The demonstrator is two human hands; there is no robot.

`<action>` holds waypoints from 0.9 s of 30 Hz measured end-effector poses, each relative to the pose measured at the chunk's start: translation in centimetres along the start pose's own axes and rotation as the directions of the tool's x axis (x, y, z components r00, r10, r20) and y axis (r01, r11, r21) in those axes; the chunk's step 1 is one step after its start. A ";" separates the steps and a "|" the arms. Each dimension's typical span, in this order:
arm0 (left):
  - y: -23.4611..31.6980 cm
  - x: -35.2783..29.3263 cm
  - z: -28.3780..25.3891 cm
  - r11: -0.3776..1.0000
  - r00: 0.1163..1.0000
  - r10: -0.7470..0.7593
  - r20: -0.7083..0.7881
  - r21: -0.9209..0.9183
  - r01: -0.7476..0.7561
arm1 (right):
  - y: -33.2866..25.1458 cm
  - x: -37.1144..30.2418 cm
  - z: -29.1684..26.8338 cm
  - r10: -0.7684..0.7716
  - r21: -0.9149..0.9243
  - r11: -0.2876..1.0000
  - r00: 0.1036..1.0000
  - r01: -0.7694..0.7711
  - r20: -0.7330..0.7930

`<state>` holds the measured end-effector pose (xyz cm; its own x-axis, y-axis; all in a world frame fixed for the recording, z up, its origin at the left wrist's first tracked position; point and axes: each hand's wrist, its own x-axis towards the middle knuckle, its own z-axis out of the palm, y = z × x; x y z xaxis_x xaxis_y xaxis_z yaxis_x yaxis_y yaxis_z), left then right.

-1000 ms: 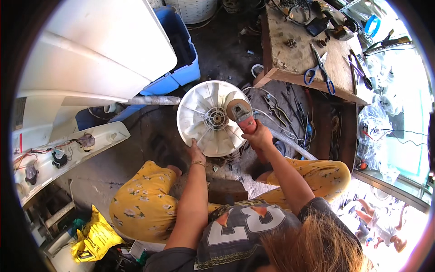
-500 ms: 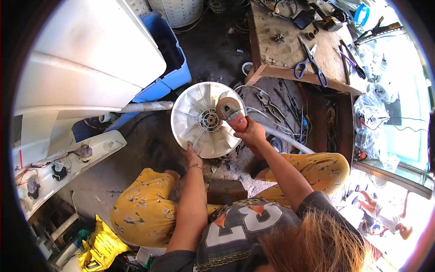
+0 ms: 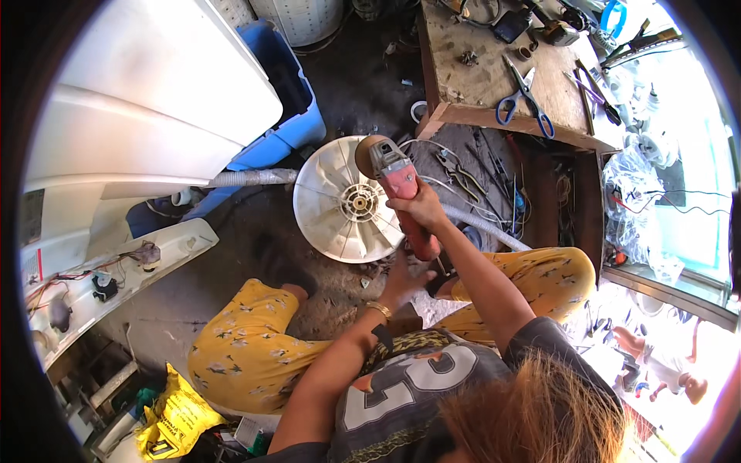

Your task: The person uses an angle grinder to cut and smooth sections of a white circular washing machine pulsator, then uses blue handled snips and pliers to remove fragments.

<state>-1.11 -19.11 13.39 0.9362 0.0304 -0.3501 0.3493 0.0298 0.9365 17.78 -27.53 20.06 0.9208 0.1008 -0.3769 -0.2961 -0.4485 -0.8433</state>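
Note:
A round white plastic disc with radial ribs and a metal hub [image 3: 328, 220], shaped like a washing machine pulsator, lies on the floor in front of me. Above its right side I hold a red angle grinder [image 3: 401, 184], its round brown wheel [image 3: 369, 154] over the disc's far edge. My right hand [image 3: 421, 207] is wrapped round the grinder's body. Just below the grinder's rear end is my left hand [image 3: 403, 284], blurred by motion, with thumb and fingers apart and nothing visible in it. It is off the disc.
A wooden workbench [image 3: 455, 77] at the far right bears scissors [image 3: 525, 100] and a cordless drill [image 3: 557, 32]. Pliers [image 3: 461, 171] and a grey hose [image 3: 486, 226] lie on the floor. A blue bin [image 3: 297, 131] and large white appliance casing [image 3: 147, 123] stand left.
My left hand has let go of the disc's near rim and moved right, towards the grinder's rear. The grinder has lifted away from the hub, with its wheel shifted left and farther off.

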 end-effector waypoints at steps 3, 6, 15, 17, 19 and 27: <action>3.9 0.2 0.7 0.999 0.998 0.029 0.059 -0.017 -0.028 | -1.1 -0.3 -0.7 0.027 0.043 0.999 0.999 -0.029 0.041; 5.5 0.9 0.1 0.972 0.998 0.066 -0.003 0.226 -0.063 | -0.8 0.0 -0.4 -0.026 0.236 0.972 0.998 0.010 0.065; 8.6 -0.1 -3.9 0.941 0.941 0.171 0.291 0.236 -0.244 | -4.8 -2.2 -2.9 -0.040 0.170 0.985 0.980 0.006 0.194; 9.2 -0.6 -5.3 0.962 0.972 0.033 0.234 0.257 -0.095 | -5.9 -2.7 -4.0 -0.024 0.128 0.992 0.971 -0.007 0.237; 11.8 -1.4 -5.7 0.960 0.980 0.009 0.198 0.273 -0.064 | -6.8 -3.7 -4.9 -0.011 0.188 0.981 0.954 -0.048 0.300; 16.1 -3.3 -6.3 0.847 0.923 -0.014 0.385 0.495 -0.193 | -6.7 -4.1 -4.7 0.041 0.366 0.921 0.970 -0.129 0.239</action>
<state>1.19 -12.48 29.50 0.8740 -0.3569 -0.3297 0.1343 -0.4748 0.8698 17.22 -29.12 29.08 0.8204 0.2912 -0.4920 -0.4851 -0.1009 -0.8686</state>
